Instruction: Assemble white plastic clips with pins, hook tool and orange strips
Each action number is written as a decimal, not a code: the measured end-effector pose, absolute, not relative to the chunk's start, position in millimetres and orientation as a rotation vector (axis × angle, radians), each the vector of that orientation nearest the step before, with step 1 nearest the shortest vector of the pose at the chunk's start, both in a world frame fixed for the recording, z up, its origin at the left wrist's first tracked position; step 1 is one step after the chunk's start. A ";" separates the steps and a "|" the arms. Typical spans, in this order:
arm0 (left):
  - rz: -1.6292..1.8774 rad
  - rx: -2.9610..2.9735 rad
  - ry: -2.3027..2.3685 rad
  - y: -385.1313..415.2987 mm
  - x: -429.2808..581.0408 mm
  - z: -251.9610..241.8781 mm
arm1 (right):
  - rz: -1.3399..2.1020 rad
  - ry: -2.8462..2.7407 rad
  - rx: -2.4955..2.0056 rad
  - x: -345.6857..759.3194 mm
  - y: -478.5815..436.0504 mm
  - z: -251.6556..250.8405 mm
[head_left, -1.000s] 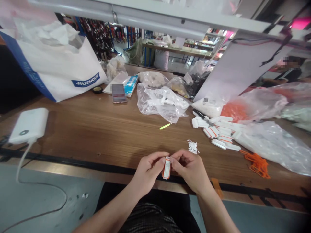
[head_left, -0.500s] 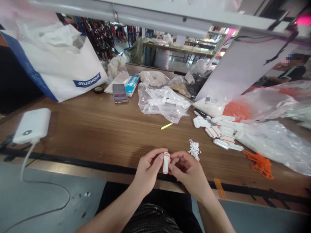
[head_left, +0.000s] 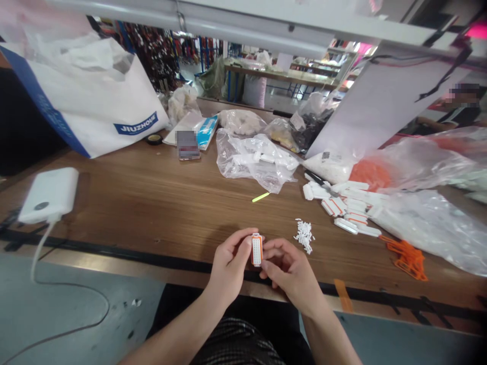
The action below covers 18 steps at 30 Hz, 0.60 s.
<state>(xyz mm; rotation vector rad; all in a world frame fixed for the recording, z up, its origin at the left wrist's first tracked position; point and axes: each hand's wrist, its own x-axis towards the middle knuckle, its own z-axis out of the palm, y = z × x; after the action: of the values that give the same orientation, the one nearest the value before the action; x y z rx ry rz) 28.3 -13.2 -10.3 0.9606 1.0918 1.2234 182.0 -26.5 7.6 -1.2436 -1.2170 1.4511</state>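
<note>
Upright above the table's front edge is a white connector housing point(head_left: 256, 252) with rows of small holes and an orange seal round it. My left hand point(head_left: 231, 261) is closed on its left side, thumb against the front face. On the other side my right hand point(head_left: 287, 266) has its curled fingertips and thumb at the housing's right edge; whether a small piece is tucked in those fingers is hidden. Close by on the right lies a little pile of small white plugs point(head_left: 304, 235).
White housings point(head_left: 355, 205) and orange seals point(head_left: 409, 258) lie to the right, beside plastic bags point(head_left: 433, 223). A yellow-green stick point(head_left: 261, 197) and a clear bag point(head_left: 254, 157) are ahead. At left stand a white power bank point(head_left: 51, 195) with a cable and a paper bag point(head_left: 102, 106).
Both hands have moved the connector housing slightly up and to the left. My right fingers have shifted a little around its right edge.
</note>
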 end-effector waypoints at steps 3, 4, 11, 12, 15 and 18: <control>1.241 0.986 1.101 -13.9 28.6 -11.2 | 1.419 -1.249 -1.263 180.2 -27.0 5.5; 1.241 0.999 1.099 -14.3 28.5 -11.2 | 1.414 -1.252 -1.272 180.2 -27.1 4.9; 1.172 1.142 0.936 -17.9 27.4 -8.2 | 1.299 -1.091 -1.298 186.8 -23.0 -4.8; 1.158 1.127 0.908 -18.3 27.5 -8.0 | 1.278 -1.067 -1.293 187.9 -22.2 -6.7; 1.127 1.099 0.866 -18.9 27.5 -7.9 | 1.253 -1.059 -1.289 189.7 -21.0 -10.7; 1.105 1.109 0.839 -18.6 26.5 -8.8 | 1.243 -1.092 -1.286 189.7 -21.9 -10.5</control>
<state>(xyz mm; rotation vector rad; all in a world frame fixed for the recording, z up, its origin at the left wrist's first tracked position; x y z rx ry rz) 26.5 -18.6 -8.8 1.1089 0.8388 1.1052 189.7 -21.9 -10.5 -1.2862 -1.0924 1.2425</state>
